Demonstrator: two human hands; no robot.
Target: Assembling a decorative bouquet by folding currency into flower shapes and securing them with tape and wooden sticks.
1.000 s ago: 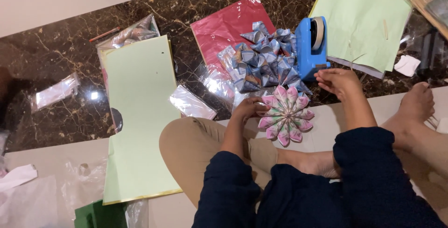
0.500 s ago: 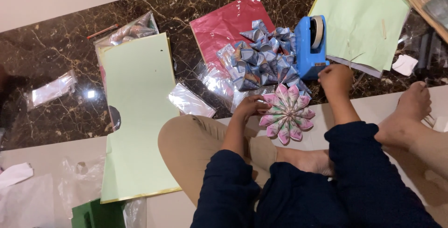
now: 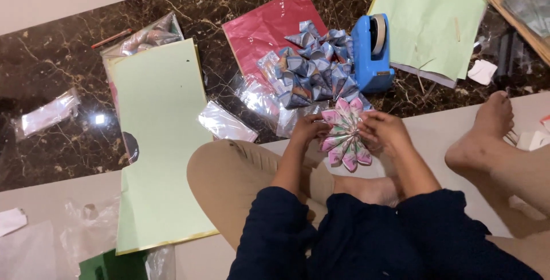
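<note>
I sit cross-legged on the floor with a pink and green folded paper rosette (image 3: 345,135) held between both hands above my shin. My left hand (image 3: 307,128) grips its left edge. My right hand (image 3: 387,131) grips its right edge, fingers curled on the folds. Just beyond the rosette lies a pile of blue-grey folded paper cones (image 3: 312,74), partly on a red sheet (image 3: 260,28). A blue tape dispenser (image 3: 372,51) stands right of that pile.
A large pale green sheet (image 3: 157,142) lies at my left, another green sheet (image 3: 435,22) at the far right. Clear plastic wrappers (image 3: 226,122) are scattered on the dark marble floor (image 3: 51,62). Wooden sticks (image 3: 515,11) lie at the top right. My bare foot (image 3: 484,134) rests at right.
My right hand came back from beside the tape dispenser to the rosette's right edge. The rosette now sits tilted between both hands.
</note>
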